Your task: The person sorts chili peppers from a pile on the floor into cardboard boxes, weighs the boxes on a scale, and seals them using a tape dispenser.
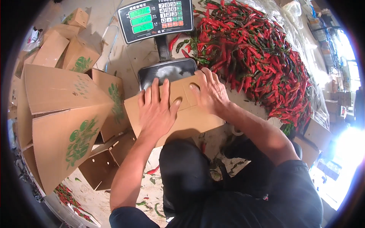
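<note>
A brown cardboard box (pixel 196 119) with its panel facing up lies before me, over my knee and against the near side of the black scale platform (pixel 166 71). My left hand (pixel 158 111) rests on the left part of this panel, palm down, fingers spread. On the panel's far right part lies my right hand (pixel 211 92), its thumb apart from the other fingers and its fingertips near the far edge. Neither hand visibly grips anything. Whatever is under the box is hidden.
Red and dark green chili peppers (pixel 251 57) form a large heap on the right, by clear plastic sheeting (pixel 319 102). The digital scale's display (pixel 156 20) stands beyond the platform, lit green. Printed cardboard boxes (pixel 68 136) crowd the left. Loose peppers (pixel 153 170) dot the floor.
</note>
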Motion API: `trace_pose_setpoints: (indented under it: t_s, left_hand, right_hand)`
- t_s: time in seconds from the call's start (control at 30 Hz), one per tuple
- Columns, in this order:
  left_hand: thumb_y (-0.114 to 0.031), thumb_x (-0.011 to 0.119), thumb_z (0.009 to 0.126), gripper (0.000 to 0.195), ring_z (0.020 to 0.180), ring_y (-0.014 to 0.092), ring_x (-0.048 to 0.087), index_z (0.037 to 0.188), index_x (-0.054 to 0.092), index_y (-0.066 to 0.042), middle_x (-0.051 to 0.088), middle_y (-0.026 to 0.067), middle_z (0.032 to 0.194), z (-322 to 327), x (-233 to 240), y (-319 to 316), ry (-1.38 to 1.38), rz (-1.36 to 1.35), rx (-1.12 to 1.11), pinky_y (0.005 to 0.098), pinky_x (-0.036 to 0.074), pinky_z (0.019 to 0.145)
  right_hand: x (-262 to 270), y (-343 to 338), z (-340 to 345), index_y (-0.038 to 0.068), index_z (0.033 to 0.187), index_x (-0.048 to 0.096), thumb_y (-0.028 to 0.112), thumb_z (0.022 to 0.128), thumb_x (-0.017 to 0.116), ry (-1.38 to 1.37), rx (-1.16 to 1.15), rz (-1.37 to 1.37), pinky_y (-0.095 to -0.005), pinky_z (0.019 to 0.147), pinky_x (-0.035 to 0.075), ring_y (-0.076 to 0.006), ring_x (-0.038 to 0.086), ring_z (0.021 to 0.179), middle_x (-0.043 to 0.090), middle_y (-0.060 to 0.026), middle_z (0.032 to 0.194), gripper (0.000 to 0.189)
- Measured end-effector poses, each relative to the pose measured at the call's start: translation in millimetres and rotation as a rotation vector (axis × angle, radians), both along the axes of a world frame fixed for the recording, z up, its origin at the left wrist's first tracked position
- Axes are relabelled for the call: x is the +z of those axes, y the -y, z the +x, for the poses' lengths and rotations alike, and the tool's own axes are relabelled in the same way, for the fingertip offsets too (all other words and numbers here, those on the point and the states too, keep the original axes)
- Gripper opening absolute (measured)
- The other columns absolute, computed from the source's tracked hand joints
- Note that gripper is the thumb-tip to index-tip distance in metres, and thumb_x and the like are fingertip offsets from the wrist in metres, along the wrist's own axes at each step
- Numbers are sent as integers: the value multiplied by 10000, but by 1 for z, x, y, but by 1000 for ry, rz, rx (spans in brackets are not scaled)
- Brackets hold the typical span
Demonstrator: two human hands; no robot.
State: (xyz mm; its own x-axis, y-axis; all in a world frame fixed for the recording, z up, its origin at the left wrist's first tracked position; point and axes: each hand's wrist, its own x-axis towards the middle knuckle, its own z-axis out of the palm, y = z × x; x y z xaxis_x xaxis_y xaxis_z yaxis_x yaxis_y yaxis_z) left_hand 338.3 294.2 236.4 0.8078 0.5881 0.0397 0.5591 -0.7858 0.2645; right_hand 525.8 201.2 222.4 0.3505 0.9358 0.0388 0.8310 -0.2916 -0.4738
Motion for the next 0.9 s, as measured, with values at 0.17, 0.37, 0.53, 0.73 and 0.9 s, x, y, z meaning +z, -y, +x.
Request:
trace_pose_setpoints:
  t_s: [0.17, 0.37, 0.53, 0.73, 0.9]
  left_hand:
    - [-505, 460, 991, 568, 1199, 345, 461, 1347, 500, -65, 531, 174, 1226, 28, -8, 4, -20, 27, 195, 525, 255, 1096]
    - [-424, 537, 982, 451, 1103, 358, 505, 1220, 559, -41, 557, 174, 1093, 34, -12, 8, 89, 41, 230, 520, 312, 1060]
    - [-399, 579, 950, 489, 1069, 377, 518, 1189, 553, 27, 561, 202, 1079, 38, -22, 6, 154, 107, 188, 514, 342, 1013]
    - [-463, 579, 930, 610, 1103, 377, 512, 1280, 511, 32, 563, 208, 1131, 41, -6, 11, 37, 106, 136, 515, 330, 1026]
    - [-478, 560, 941, 607, 1120, 369, 505, 1318, 499, -6, 547, 193, 1207, 39, -9, 11, -7, 142, 90, 518, 323, 1035]
  right_hand:
    - [-5, -3, 4, 21, 1303, 459, 327, 937, 606, -38, -30, 19, -501, 953, 464, -427, 506, 1130, 470, -214, 1284, 498]
    - [-32, 8, 26, 23, 1421, 379, 257, 951, 637, -650, -132, 151, -399, 1087, 380, -328, 462, 1298, 422, -197, 1432, 585]
    - [-38, 0, 10, 91, 1537, 281, 120, 980, 611, -1023, -242, 224, -311, 1093, 353, -182, 414, 1333, 432, -108, 1463, 648]
    - [-35, 7, 25, 35, 1551, 217, 173, 984, 596, -1157, -133, 215, -350, 1176, 250, -250, 245, 1480, 272, -166, 1593, 696]
    - [-11, 16, 9, 5, 1536, 185, 264, 991, 555, -644, -107, 95, -432, 1162, 294, -402, 334, 1417, 315, -246, 1533, 707]
